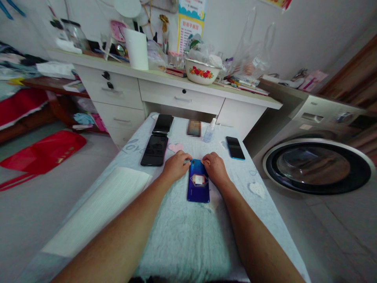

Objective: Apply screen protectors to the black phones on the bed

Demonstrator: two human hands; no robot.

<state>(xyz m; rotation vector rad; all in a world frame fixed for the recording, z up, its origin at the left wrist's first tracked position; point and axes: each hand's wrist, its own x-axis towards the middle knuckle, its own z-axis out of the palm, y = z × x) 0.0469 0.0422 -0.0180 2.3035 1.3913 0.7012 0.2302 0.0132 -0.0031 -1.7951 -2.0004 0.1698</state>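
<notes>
A blue smartphone (198, 193) lies back side up on the cloth-covered table, with a sticker on its middle. My left hand (177, 164) has its fingers closed at the phone's upper left corner. At the upper right edge, my right hand (215, 168) is closed in the same way, fingertips curled against the phone. Left of my hands rests a dark phone (154, 150), screen up. Behind it are more black phones (163, 124). Another phone (235, 148) with a blue edge lies to the right. A clear spray bottle (209, 131) stands upright at the back.
A pale sheet (100, 212) lies along the table's left side. Near the back edge sits a small blurred item (194, 128). A white desk (182, 96) with a flowered bowl (202, 74) stands beyond. To the right is a washing machine (312, 114); a red bag (44, 151) lies on the floor.
</notes>
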